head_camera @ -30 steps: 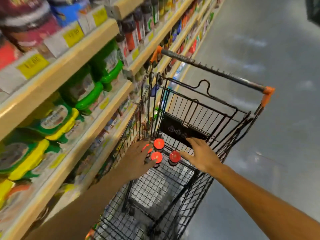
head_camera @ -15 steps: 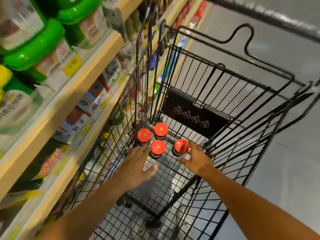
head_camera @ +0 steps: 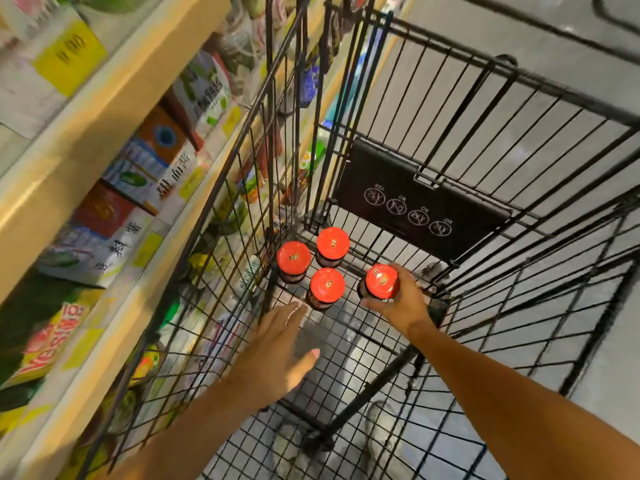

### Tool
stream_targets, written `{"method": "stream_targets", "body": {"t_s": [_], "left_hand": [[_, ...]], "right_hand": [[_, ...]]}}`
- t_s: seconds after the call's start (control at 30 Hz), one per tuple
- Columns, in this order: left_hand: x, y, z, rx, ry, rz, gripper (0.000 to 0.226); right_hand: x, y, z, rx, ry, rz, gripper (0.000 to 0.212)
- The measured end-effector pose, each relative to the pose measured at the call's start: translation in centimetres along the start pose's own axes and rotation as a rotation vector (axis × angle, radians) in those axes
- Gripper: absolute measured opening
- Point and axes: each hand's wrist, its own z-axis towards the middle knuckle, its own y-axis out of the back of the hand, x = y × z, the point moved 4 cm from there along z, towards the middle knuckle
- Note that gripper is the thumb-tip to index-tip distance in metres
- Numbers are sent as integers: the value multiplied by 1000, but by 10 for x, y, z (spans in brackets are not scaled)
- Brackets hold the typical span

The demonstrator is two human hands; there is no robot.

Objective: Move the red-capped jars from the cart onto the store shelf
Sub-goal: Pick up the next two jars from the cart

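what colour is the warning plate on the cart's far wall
Black plate with pale crossed-out circle icons, clearest in the head view.

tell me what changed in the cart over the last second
The right hand moved in and closed around the rightmost red-capped jar. The left hand drew back from the caps and hovers open just short of the nearest jar. All four jars stand in the cart as before, none lifted.

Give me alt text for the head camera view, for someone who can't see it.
Four red-capped jars stand upright in the far corner of a black wire shopping cart; the right hand grips the rightmost jar while the open left hand reaches toward the others. Stocked store shelves run along the cart's left side.
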Motion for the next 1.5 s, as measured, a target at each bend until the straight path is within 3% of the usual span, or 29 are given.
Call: {"method": "stream_targets", "body": {"t_s": [0.3, 0.47, 0.7, 0.83, 1.03, 1.27, 1.5], "left_hand": [[0, -7, 10, -72, 19, -186, 69], [7, -16, 33, -30, 142, -339, 79], [0, -23, 78, -118, 208, -559, 103], [-4, -38, 93, -203, 259, -608, 100], [-2, -55, 103, -342, 343, -818, 89], [4, -60, 118, -492, 398, -817, 64], [0, -51, 84, -447, 358, -774, 63]], "right_hand": [[0, -4, 1, -110, 96, -54, 64], [8, 7, -9, -102, 94, -236, 67], [18, 11, -32, -103, 109, -246, 61], [22, 15, -40, -117, 123, -272, 58], [21, 22, -44, -114, 101, -209, 73], [22, 21, -47, -96, 96, -186, 73], [37, 30, -61, -92, 122, -165, 71]]}}
